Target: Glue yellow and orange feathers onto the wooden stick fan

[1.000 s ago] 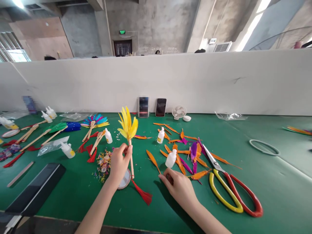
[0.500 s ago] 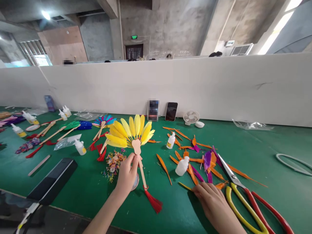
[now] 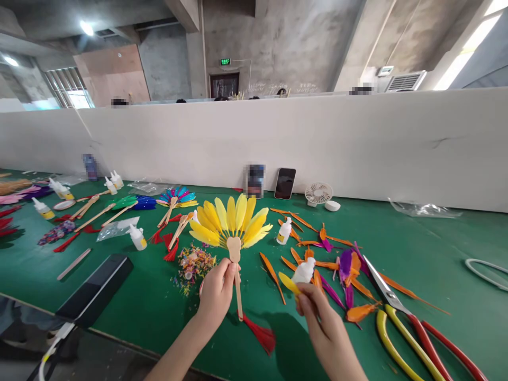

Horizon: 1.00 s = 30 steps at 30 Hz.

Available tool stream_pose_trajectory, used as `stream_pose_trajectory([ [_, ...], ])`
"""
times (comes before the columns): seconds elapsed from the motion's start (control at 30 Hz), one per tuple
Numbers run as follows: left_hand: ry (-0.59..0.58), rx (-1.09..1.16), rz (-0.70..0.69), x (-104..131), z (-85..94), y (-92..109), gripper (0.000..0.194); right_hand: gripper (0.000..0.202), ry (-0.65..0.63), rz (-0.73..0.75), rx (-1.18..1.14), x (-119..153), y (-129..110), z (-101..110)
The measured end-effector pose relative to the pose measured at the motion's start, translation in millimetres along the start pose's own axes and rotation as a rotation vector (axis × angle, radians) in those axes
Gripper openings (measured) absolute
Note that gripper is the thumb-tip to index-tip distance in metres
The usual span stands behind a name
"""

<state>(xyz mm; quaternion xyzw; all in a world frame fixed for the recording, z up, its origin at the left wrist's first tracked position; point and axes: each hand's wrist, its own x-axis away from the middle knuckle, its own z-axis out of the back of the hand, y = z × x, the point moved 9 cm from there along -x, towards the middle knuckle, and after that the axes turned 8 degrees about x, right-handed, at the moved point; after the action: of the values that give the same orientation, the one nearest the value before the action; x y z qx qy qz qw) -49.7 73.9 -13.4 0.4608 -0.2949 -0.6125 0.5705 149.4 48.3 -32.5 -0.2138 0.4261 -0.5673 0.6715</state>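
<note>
Upright in my left hand (image 3: 216,291) is a fan of yellow feathers (image 3: 232,219), pinched by its wooden handle (image 3: 238,296). A red tassel (image 3: 260,334) hangs from the handle's lower end. My right hand (image 3: 321,317) pinches a single yellow feather (image 3: 289,283), its tip pointing up and left. Just behind that hand stands a white glue bottle (image 3: 305,269), partly covered by the fingers. Orange feathers (image 3: 273,276) and a purple feather (image 3: 332,292) lie around it. Scissors (image 3: 391,301) with yellow and red handles rest right of my right hand.
Another glue bottle (image 3: 284,232) stands behind the feathers. Colourful bits (image 3: 194,264) lie left of the fan. A black power bank-like block (image 3: 95,291) sits at the left. A phone (image 3: 284,183) and a small white fan (image 3: 318,193) stand near the white partition (image 3: 198,143).
My right hand has lifted from the table with the yellow feather and moved left towards the fan. The view has shifted slightly; my left hand still holds the fan.
</note>
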Motion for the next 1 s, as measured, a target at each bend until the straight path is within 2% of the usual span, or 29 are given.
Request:
stream_pose_trajectory([
  [0.1, -0.012, -0.005, 0.006, 1.6, -3.4, 2.8, 0.03, 0.045, -0.086, -0.126, -0.212, -0.1, -8.1, -28.4],
  [0.17, -0.036, 0.003, 0.014, 2.3, -7.3, 5.0, 0.03, 0.048, -0.196, -0.142, -0.292, 0.2, -19.8, -51.4],
  [0.23, -0.045, 0.015, 0.013, 2.8, -9.9, 7.8, 0.03, 0.047, -0.276, -0.16, -0.326, 0.6, -27.8, -68.8],
  [0.33, -0.046, -0.002, 0.0, 3.4, -12.1, 10.2, 0.03, 0.041, -0.347, -0.181, -0.305, 1.2, -29.9, -83.8],
  [0.43, -0.064, -0.05, 0.001, 4.4, -14.8, 7.0, 0.026, 0.034, -0.375, -0.178, -0.267, 1.6, -25.7, -88.8],
  [0.63, -0.088, -0.064, 0.047, 7.4, -16.4, -3.6, 0.005, 0.028, -0.388, -0.189, -0.186, 3.0, -19.2, -88.8],
  [0.8, -0.203, -0.37, -0.013, 7.0, -25.3, 0.2, 0.022, 0.026, -0.399, -0.195, -0.091, 3.2, -17.8, -87.2],
  [1.0, -0.331, -0.515, -0.039, 6.6, -42.0, -2.9, 0.026, 0.021, -0.36, -0.112, 0.071, 3.9, -18.9, -81.4],
])
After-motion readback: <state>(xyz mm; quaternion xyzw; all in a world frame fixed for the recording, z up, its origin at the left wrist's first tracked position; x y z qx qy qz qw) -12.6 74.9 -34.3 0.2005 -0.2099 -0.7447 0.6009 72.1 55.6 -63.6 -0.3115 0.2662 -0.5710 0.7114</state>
